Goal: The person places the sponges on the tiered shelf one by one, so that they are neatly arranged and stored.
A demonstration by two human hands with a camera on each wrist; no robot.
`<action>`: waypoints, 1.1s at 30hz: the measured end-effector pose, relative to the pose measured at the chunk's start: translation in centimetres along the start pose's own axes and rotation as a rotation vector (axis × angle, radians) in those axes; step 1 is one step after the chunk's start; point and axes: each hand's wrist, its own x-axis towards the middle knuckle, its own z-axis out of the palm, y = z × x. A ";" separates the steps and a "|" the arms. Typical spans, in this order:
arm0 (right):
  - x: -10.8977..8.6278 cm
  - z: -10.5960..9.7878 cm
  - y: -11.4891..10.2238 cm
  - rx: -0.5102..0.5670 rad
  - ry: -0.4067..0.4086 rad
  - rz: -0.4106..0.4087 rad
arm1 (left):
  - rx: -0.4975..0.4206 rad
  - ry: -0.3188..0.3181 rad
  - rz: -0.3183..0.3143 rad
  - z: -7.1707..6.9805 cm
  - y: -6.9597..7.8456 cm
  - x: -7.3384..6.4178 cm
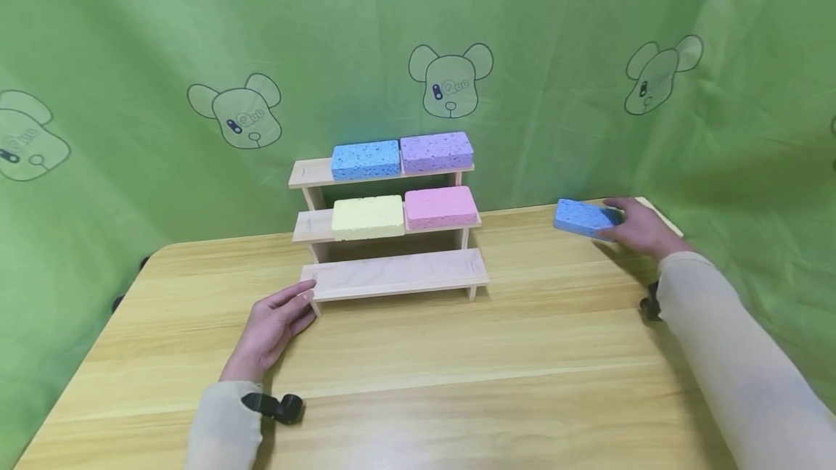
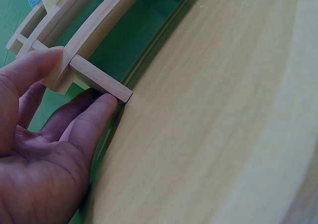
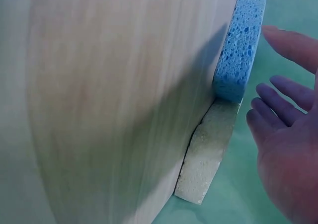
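Observation:
A three-tier wooden stand [image 1: 392, 275] stands near the back of the table. At the left end of its lowest step is my left hand [image 1: 271, 328]; in the left wrist view the thumb lies on the board [image 2: 94, 33] and fingertips touch the leg [image 2: 102, 80]. My right hand [image 1: 643, 227] is over the right end of a blue sponge [image 1: 581, 217] on the table. The right wrist view has its fingers spread and loosely bent beside the blue sponge [image 3: 241, 40], not closed round it. Partly hidden behind that hand is a pale yellow sponge [image 3: 206, 152].
The top tier bears a blue sponge [image 1: 366, 160] and a purple sponge [image 1: 436, 151]. On the middle tier lie a yellow sponge [image 1: 368, 217] and a pink sponge [image 1: 440, 207]. A green curtain [image 1: 346, 35] hangs right behind the wooden table [image 1: 444, 376].

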 end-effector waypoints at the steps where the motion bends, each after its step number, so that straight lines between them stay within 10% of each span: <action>1: 0.1 0.1 0.1 -0.002 -0.008 -0.002 | 0.002 -0.002 0.000 0.0 0.0 0.0; 20: 1.2 0.8 0.7 -0.202 0.027 -0.113 | 0.002 -0.004 0.007 0.1 0.0 -0.1; 33: -0.1 0.8 0.9 -0.102 0.025 -0.059 | 0.013 -0.016 0.007 0.0 0.1 -0.2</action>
